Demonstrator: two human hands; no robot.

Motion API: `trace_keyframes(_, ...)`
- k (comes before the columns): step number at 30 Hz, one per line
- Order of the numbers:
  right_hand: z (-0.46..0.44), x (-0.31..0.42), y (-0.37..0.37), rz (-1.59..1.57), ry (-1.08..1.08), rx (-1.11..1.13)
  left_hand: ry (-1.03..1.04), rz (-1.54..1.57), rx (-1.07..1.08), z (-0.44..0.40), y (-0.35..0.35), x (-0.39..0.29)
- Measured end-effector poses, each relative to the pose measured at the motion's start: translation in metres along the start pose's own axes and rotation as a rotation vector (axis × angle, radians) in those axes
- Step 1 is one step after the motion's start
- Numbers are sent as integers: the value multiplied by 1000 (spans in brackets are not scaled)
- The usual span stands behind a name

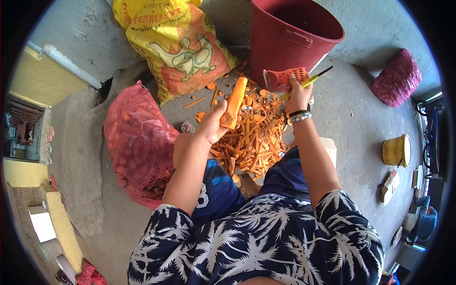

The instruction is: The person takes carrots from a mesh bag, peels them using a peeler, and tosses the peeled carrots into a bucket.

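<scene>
My left hand [212, 124] is closed around the lower end of a partly peeled orange carrot [235, 102], which points up and away. To the right, my right hand [298, 96] grips an orange peeler or grater [285, 77] with a perforated face, together with a yellow-handled knife [311, 80] whose dark blade points up and right. The fingers partly hide both handles. Below and between the hands, a heap of orange peelings and cut pieces [256, 137] lies on the floor between the legs.
A red mesh sack of carrots [135, 142] stands at the left, a yellow feed sack [175, 47] behind it. Beyond the heap is a tall dark red bin [297, 40]. Farther right are a purple-red mesh sack [397, 78] and a yellow bucket [395, 150].
</scene>
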State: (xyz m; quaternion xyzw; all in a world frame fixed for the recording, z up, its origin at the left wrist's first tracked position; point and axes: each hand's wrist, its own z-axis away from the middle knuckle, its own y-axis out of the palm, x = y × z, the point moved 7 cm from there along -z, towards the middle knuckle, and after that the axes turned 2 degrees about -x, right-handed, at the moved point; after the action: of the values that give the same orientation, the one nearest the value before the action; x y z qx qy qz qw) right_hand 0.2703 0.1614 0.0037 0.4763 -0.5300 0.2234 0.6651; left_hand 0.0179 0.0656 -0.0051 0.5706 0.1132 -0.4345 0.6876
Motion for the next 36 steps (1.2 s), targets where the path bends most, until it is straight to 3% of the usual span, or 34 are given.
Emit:
trace_keyframes(5, 58, 29, 65, -104, 72, 467, -35, 14, 41, -6, 4, 6)
trace_keyframes(9, 69, 36, 77, -3, 30, 572, -99, 109, 18, -7, 4, 13)
trace_keyframes(11, 70, 42, 82, 109, -166, 592, -132, 111, -5, -8, 0, 16)
trace_keyframes(12, 65, 42, 82, 108, -166, 592, -147, 99, 16, -7, -1, 16)
trace_keyframes(14, 33, 49, 58, 199, -234, 277, -164, 84, 33, -5, -6, 16)
trace_keyframes(16, -22, 31, 4, 30, -204, -189, -167, 44, 143, -3, -6, 15)
trace_keyframes(20, -28, 22, -32, -117, -93, -251, -45, 102, 95, -4, 2, 4)
trace_keyframes(22, -3, -16, -18, -247, 286, 6, 223, 53, 174, -7, 7, -16)
trace_keyframes(24, 41, -52, 1, -712, 650, 348, 291, 16, 235, -5, 21, -23)
trace_keyframes(26, 90, -49, 18, -618, 678, 81, 379, 26, 130, -8, 22, -22)
trace_keyframes(29, 123, -52, 33, -726, 836, 133, 409, 32, 96, -16, 21, -9)
trace_keyframes(31, 116, -47, 39, -767, 806, 154, 417, 25, 56, -13, 22, -7)
trace_keyframes(34, 95, -42, 40, -734, 763, 142, 306, -44, 117, -7, 29, -5)
trace_keyframes(35, 86, -45, 36, -709, 760, 128, 210, 81, 254, -3, 35, -6)
trace_keyframes(36, 75, -53, 32, -681, 761, 137, 210, 81, 257, 0, 31, -15)
